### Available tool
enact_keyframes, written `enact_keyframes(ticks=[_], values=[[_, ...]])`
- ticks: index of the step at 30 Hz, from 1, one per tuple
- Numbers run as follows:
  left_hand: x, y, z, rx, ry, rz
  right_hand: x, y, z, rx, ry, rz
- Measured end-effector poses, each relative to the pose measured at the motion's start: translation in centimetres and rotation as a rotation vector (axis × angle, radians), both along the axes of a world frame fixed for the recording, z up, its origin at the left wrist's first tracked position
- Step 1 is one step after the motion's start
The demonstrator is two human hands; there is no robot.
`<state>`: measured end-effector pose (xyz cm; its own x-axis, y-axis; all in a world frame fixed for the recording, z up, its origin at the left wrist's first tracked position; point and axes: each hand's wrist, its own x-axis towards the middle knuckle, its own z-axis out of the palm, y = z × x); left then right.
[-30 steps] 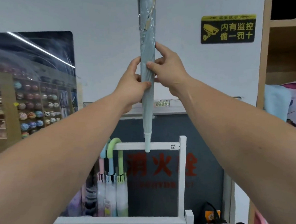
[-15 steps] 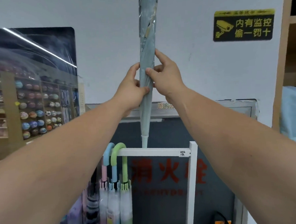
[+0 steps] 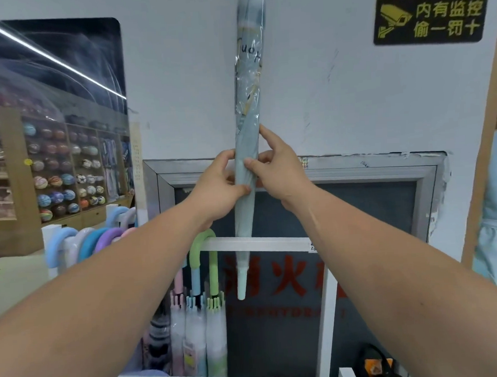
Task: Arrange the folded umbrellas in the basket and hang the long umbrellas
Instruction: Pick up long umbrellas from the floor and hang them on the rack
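Both hands held one long umbrella (image 3: 248, 171) upright in front of the white wall, its pale blue-grey canopy rolled tight and sheathed in clear plastic. The left hand (image 3: 217, 187) gripped the shaft from the left, fingers (image 3: 225, 157) curled behind it and the thumb laid across the front. The right hand (image 3: 279, 169) pinched the same stretch from the right, thumb on the front and the index finger stretched up along the umbrella's edge. The umbrella's upper end ran out of the top of the view, so its handle could not be seen. Its pale tip (image 3: 241, 286) pointed down, crossing in front of the white rail (image 3: 261, 243) of a rack and hanging just below it. On that rail, to the left, a green-handled umbrella (image 3: 203, 249) hung by its hook, with blue- and pink-handled ones close beside it. Farther left, a row of pastel curved handles (image 3: 86, 244) hung over another white bar. Behind the rack was a dark panel (image 3: 366, 211) with red characters in a metal frame, and a black-and-yellow sign (image 3: 431, 14) was fixed high on the wall to the right.
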<state>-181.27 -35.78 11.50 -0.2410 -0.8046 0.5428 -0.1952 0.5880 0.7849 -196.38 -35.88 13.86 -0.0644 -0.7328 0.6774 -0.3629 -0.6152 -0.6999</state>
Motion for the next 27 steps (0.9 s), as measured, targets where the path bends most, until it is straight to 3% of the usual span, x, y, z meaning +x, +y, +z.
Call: enact_keyframes(ticks=[4, 9, 14, 19, 24, 27], values=[[0.5, -0.1, -0.2, 0.075, 0.088, -0.035, -0.1, -0.6, -3.3, 0.055, -0.022, 0.054], [0.0, -0.6, -0.1, 0.01, 0.094, 0.02, -0.2, 0.5, -6.0, 0.175, 0.013, 0.087], [-0.3, -1.0, -0.4, 0.01, 0.122, -0.009, -0.2, 1.4, -6.9, 0.139, 0.224, -0.033], [0.3, -1.2, -1.1, -0.003, 0.092, 0.008, -0.3, 1.4, -7.2, 0.128, 0.343, -0.023], [1.1, -1.0, -3.1, -0.04, -0.007, 0.045, 0.4, 0.4, -5.3, 0.135, 0.001, 0.061], [1.0, -0.4, -3.6, -0.094, -0.072, 0.107, 1.5, 0.9, -3.5, 0.069, -0.061, -0.009]])
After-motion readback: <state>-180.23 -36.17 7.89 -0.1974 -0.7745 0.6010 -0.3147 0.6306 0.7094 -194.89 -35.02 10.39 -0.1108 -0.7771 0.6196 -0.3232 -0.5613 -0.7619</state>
